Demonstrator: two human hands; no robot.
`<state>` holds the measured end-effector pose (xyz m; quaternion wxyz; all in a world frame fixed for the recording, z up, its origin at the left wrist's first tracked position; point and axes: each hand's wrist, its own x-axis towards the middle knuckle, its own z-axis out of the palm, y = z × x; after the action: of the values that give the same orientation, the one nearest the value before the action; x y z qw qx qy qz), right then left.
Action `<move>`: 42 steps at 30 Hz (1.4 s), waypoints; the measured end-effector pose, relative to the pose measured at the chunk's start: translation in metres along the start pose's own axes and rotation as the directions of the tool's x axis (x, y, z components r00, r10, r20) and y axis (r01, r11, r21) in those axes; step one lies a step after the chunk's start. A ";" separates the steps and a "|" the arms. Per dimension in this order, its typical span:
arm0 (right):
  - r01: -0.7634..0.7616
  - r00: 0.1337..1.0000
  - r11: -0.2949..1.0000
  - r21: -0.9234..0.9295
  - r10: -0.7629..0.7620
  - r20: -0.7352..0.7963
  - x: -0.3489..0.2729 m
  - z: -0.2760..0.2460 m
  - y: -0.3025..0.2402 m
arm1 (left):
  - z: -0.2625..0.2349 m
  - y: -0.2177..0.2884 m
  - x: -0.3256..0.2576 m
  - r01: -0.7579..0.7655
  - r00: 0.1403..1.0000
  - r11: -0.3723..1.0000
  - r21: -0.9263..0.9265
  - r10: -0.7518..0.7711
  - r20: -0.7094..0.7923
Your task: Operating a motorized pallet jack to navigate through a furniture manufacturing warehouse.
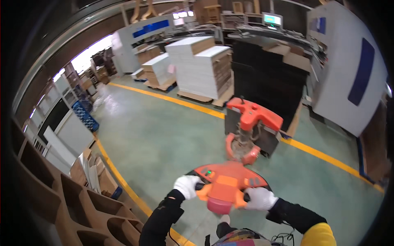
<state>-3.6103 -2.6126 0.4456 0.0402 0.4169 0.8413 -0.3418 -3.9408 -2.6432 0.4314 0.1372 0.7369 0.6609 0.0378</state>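
Observation:
Both of my hands wear white gloves and hold the control handle (225, 184) of an orange pallet truck, in front of my body. Its left grip is in my left hand (186, 187), the fingers closed round it. On the opposite side my right hand (261, 199) wraps the other grip. A small green light glows on the handle's left half. Just beyond it stands a red-orange machine (254, 115) with its own handle and a curved base; I cannot tell whether the two touch.
White panel stacks (193, 71) and a tall black stack (262, 78) stand ahead, behind a yellow floor line (168, 98). At right is a large grey machine (349, 69). Brown compartment shelving (78, 205) and leaning boards (96, 174) line the left. Green floor (156, 139) lies between.

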 end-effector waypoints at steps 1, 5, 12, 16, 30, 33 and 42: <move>0.041 0.999 0.999 0.030 -0.040 -0.007 0.000 0.008 -0.003 | 0.015 -0.009 -0.011 -0.055 0.983 0.996 -0.064 0.043 -0.180; 0.157 0.984 0.987 0.034 -0.154 -0.087 -0.001 0.037 0.007 | 0.046 -0.014 -0.023 0.063 0.956 0.994 0.094 -0.033 -0.292; 0.183 0.983 0.983 0.024 -0.182 -0.037 -0.039 0.050 0.028 | 0.084 0.007 -0.049 0.155 0.951 0.984 0.083 -0.126 -0.281; 0.229 0.973 0.973 0.024 -0.229 -0.016 -0.057 0.039 0.048 | 0.093 0.035 -0.058 0.152 0.923 0.987 0.056 -0.121 -0.366; 0.431 0.871 0.888 0.162 -0.456 0.182 -0.117 -0.032 0.155 | 0.103 0.196 -0.077 0.438 0.871 0.899 -0.002 -0.424 -0.249; 0.467 0.844 0.879 0.101 -0.477 0.246 -0.129 -0.053 0.178 | 0.093 0.252 -0.068 0.530 0.832 0.848 0.018 -0.516 -0.204; 0.535 0.769 0.839 0.105 -0.534 0.350 -0.195 -0.096 0.200 | 0.089 0.341 -0.105 0.591 0.791 0.805 0.051 -0.566 -0.232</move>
<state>-3.3174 -2.6017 0.4790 0.0973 0.0895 0.9023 -0.4104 -3.6040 -2.7906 0.4453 0.0284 0.4977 0.8664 0.0296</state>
